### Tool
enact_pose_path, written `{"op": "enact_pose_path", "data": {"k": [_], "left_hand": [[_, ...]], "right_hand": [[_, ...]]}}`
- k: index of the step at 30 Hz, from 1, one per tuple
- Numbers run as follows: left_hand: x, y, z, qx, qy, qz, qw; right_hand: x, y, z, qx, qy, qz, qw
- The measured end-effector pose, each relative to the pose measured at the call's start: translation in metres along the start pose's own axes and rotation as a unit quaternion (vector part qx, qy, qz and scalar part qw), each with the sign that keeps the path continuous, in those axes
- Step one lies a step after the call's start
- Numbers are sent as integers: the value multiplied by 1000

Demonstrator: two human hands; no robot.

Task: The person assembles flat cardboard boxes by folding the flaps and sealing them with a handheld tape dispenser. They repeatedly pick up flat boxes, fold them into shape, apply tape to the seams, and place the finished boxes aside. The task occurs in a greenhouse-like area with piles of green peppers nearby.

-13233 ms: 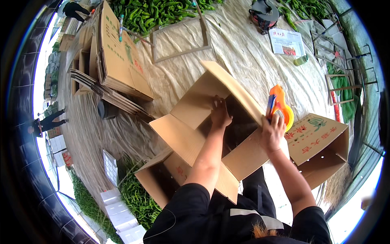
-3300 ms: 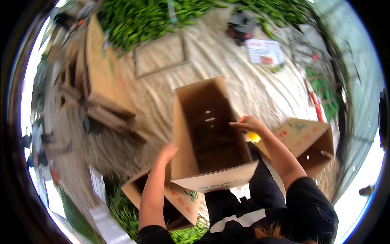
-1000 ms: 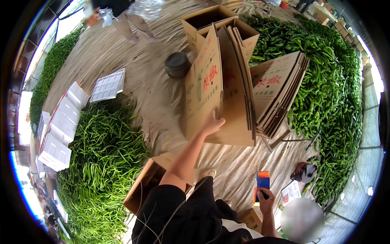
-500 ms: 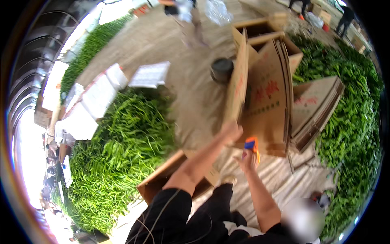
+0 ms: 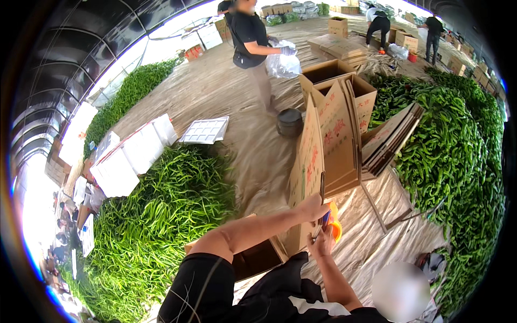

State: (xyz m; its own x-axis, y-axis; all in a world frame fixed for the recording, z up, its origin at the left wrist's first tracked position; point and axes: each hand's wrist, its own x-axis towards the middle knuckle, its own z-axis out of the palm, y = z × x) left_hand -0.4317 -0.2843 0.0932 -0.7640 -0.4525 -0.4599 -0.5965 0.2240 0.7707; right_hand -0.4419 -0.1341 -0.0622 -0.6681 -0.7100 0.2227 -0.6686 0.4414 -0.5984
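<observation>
My left hand (image 5: pixel 314 209) is closed on the near edge of a flattened cardboard box (image 5: pixel 308 169), which stands upright in front of me. Close beside it, my right hand (image 5: pixel 322 242) grips an orange tape dispenser (image 5: pixel 335 228) with a blue part, right by the carton's edge. Further flattened cartons (image 5: pixel 344 142) lean together just beyond, with another folded stack (image 5: pixel 389 141) to their right. Partly behind my left arm, an open carton (image 5: pixel 259 260) sits on the ground by my legs.
Heaps of green peppers lie on the left (image 5: pixel 161 215) and right (image 5: pixel 452 161). A dark bucket (image 5: pixel 290 123), open boxes (image 5: pixel 328 70) and a metal frame (image 5: pixel 385 218) stand nearby. White foam boxes (image 5: pixel 134 153) line the left. A person (image 5: pixel 252 46) holds clear plastic; others work farther back.
The flattened carton in my left hand has come toward me, away from the leaning stack. My right hand with the tape dispenser is now near its edge. The view has tilted up.
</observation>
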Motion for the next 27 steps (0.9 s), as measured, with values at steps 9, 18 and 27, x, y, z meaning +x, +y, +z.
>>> {"op": "enact_pose_path", "data": {"k": [9, 18, 27], "left_hand": [[-96, 88, -6, -166, -208, -69, 961], [-107, -6, 18, -244, -362, -208, 875], [-101, -52, 89, -346, -306, -201, 864]], "right_hand": [[-66, -34, -171, -65, 46, -50, 996], [-156, -82, -224, -174, -64, 25, 982], [-216, -85, -214, -196, -9, 65, 978]]}}
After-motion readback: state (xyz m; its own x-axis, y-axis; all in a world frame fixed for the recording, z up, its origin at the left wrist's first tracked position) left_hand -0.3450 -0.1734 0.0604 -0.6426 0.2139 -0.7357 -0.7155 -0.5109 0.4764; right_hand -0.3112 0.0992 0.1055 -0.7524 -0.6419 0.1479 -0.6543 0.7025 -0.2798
